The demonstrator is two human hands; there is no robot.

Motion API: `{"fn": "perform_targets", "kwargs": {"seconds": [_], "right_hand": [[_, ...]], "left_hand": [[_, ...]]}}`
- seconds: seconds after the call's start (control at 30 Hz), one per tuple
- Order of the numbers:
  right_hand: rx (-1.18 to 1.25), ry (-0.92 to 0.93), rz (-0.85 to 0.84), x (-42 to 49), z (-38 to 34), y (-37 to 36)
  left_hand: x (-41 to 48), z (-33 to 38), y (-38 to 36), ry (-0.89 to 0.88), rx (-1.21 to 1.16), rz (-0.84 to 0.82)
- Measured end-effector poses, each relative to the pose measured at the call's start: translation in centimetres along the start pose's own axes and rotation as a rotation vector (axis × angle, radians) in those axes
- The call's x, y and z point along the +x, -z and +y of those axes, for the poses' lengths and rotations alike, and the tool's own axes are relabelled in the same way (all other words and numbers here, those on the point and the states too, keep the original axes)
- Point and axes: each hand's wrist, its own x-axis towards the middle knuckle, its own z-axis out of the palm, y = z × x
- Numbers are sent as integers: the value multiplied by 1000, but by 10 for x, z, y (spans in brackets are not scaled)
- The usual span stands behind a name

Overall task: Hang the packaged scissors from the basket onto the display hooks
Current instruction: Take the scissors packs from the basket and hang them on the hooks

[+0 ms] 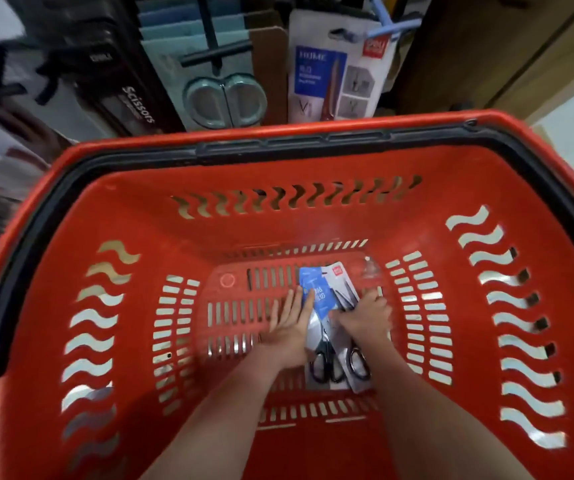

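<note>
Two packaged scissors (330,323) with black handles and blue-and-white cards lie overlapping on the floor of the red basket (140,209). My left hand (290,327) lies flat with straight fingers along the left edge of the packs, thumb touching the blue card. My right hand (365,318) is on the right side of the packs, its fingers curled over the upper pack's edge. Beyond the basket hang scissor packs on display hooks (214,53).
On the display behind the basket hang a clear-handled scissors pack (225,98), a white and blue pack (334,71) and dark boxes marked "Scissors" (129,98). A black handle (292,145) lies folded on the basket's far rim. A brown wooden panel (486,46) stands at the right.
</note>
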Motion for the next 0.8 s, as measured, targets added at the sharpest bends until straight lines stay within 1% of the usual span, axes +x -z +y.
{"fn": "perform_targets", "kwargs": {"seconds": [0.03,0.07,0.13,0.17,0.2,0.23,0.27,0.3,0.33,0.37,0.4,0.43,0.53,0.6,0.67,0.73,0.8], "right_hand": [[41,-18,-16,5,1,0],[110,-24,-30,6,1,1],[213,-17,-40,5,1,0],[248,-5,-28,3,1,0],[277,11,-16,1,1,-1],[292,25,-9,1,1,-2],[295,28,-16,-1,-1,-2],[288,21,-35,-1,0,-3],[265,11,-60,1,1,-5],[251,13,-87,3,3,-6],[265,27,-115,7,6,-9],[307,50,-127,13,11,-15],[417,81,-160,53,42,-56],[440,78,-212,43,34,-45],[469,75,-262,21,17,-22],[495,75,-314,5,6,-4],[532,88,-367,-1,3,1]], "left_hand": [[1,7,-2,-13,-147,16],[4,14,-4,-9,-365,52],[11,28,-4,59,-814,180],[15,33,-2,104,-954,236],[19,37,-1,142,-1037,285],[21,40,0,167,-1065,329],[20,44,3,199,-1022,369],[20,43,2,221,-917,402],[18,44,1,258,-753,406],[15,43,0,282,-593,383],[13,42,-2,297,-495,337],[13,38,-4,289,-438,294],[13,36,-4,259,-377,142],[11,33,-3,255,-402,65],[12,26,-5,201,-509,65],[12,19,-5,131,-702,132],[12,21,-3,156,-929,258]]}}
